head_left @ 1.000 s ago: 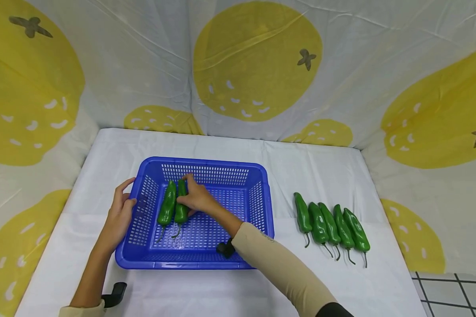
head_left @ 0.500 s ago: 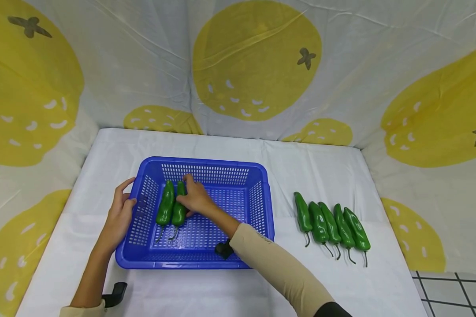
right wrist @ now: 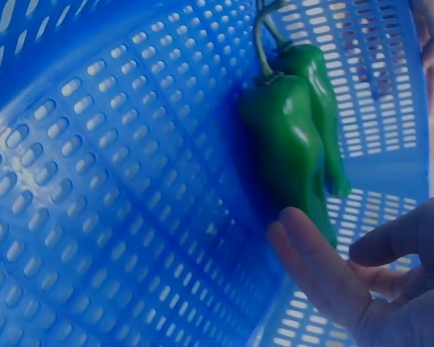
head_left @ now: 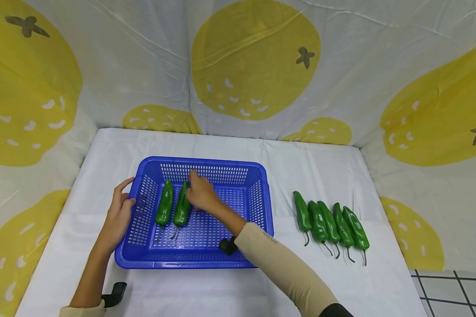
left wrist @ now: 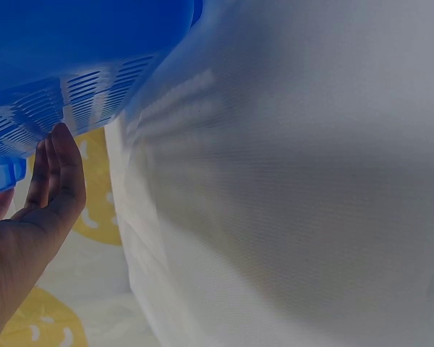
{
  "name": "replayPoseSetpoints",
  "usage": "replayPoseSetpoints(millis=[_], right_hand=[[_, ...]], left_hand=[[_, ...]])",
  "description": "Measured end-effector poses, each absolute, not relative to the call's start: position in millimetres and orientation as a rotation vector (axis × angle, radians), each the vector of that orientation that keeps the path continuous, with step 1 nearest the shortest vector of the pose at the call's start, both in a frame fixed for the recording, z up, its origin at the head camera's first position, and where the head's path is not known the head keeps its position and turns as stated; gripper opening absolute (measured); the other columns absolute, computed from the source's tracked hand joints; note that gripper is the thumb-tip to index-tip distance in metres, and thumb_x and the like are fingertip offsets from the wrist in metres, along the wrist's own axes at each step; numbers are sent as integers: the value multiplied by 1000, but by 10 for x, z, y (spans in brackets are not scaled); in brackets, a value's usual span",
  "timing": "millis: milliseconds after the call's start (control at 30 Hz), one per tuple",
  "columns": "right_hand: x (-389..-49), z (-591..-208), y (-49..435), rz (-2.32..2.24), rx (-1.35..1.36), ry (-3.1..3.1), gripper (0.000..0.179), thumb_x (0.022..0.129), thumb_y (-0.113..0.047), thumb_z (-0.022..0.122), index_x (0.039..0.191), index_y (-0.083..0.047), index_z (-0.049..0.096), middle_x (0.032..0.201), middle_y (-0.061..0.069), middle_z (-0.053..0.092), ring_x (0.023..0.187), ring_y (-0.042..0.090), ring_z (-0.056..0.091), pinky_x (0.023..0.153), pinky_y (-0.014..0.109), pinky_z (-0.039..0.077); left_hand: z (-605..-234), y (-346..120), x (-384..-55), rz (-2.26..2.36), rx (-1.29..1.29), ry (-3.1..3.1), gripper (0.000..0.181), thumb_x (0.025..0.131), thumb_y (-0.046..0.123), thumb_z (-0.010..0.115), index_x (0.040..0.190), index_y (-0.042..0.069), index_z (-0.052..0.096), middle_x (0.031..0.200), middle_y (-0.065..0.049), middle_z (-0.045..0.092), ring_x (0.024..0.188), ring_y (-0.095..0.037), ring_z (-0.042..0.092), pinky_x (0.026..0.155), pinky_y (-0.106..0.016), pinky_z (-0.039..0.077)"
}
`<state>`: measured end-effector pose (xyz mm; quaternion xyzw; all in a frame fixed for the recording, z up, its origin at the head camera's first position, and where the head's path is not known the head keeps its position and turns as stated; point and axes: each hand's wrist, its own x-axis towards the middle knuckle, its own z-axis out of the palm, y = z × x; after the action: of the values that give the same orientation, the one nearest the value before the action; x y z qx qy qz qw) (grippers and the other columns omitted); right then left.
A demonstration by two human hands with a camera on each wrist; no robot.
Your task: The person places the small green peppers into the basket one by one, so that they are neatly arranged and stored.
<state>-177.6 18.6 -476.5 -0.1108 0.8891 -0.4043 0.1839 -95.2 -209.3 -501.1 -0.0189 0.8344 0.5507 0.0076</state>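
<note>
Pepper (head_left: 181, 211) partly hidden behind loose-fingered right hand (head_left: 203, 193) (left hand (head_left: 120, 215), cropped in its wrist view, relaxed against basket (head_left: 194, 265))

Green peppers (head_left: 165, 203), blue basket (head_left: 190, 265), white cloth (head_left: 301, 165), yellow-fruit-patterned backdrop (head_left: 255, 61)

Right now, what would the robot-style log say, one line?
left hand: touching blue basket; right hand: in basket, beside two green peppers; table: five green peppers

"What's that behind the white-covered table (head_left: 206, 290)?"
"A pale cloth (head_left: 353, 70) printed with big yellow fruits (head_left: 256, 57); it flanks the table, too."
"And beyond the table's right edge, at the near end?"
"White, dark-jointed floor tiles (head_left: 440, 289)."
</note>
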Motion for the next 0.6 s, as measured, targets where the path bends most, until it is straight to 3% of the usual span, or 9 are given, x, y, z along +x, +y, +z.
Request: replayPoseSetpoints(millis=[133,333,600], right_hand=[[-1795,-4702,244,-1059,-404,2568,31,93,3,53,123,2,51,85,13,57,53,17,57,45,26,48],[-1796,-4514,331,-805,-541,2714,27,94,-12,60,120,-6,64,93,5,61,68,14,49,53,27,42],[-1783,-4276,466,-773,-576,2789,24,94,-14,62,117,-10,67,88,2,60,69,14,51,51,25,42]], left_hand=[[-5009,-2091,-950,1724,-56,2608,55,106,17,24,159,24,14,127,-27,50,102,-41,58,72,-37,50],[-5003,-2078,-957,1717,-59,2616,55,105,17,24,159,24,14,125,-27,50,102,-40,58,73,-39,50],[-5011,-2086,-951,1707,-61,2621,55,106,16,25,159,24,14,125,-26,51,102,-39,57,72,-34,50]])
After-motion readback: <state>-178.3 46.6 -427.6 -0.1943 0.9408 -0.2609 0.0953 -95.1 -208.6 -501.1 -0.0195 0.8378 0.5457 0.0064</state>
